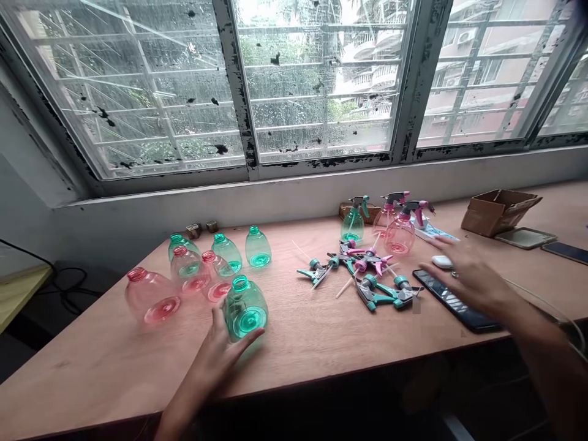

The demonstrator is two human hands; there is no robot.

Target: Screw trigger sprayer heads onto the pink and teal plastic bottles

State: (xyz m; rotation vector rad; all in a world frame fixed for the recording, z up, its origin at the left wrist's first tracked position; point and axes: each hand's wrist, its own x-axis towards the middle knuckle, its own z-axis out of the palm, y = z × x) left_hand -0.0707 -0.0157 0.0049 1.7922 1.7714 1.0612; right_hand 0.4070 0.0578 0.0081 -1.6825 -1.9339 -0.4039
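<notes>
My left hand point(220, 343) grips a green spray bottle point(248, 306) without its top, fingers behind its left side and thumb across its lower front. The bottle stands upright near the table's front edge. Behind it are several uncapped bottles, among them a pink bottle point(154, 299) and a green bottle point(258, 248). My right hand point(471, 278), slightly blurred, hovers above a phone point(459, 306) with its fingers stretched out and nothing in them. To its left lies a heap of trigger spray heads point(381, 294), teal and pink with grey, their straws sticking out.
At the back stand a green bottle point(352, 222) and two pink bottles point(399, 236) with spray heads fitted. A cardboard box point(493, 211), a shallow tray point(526, 237), a white case point(442, 262) and a second phone point(567, 252) are on the right. Windows point(321, 86) line the wall.
</notes>
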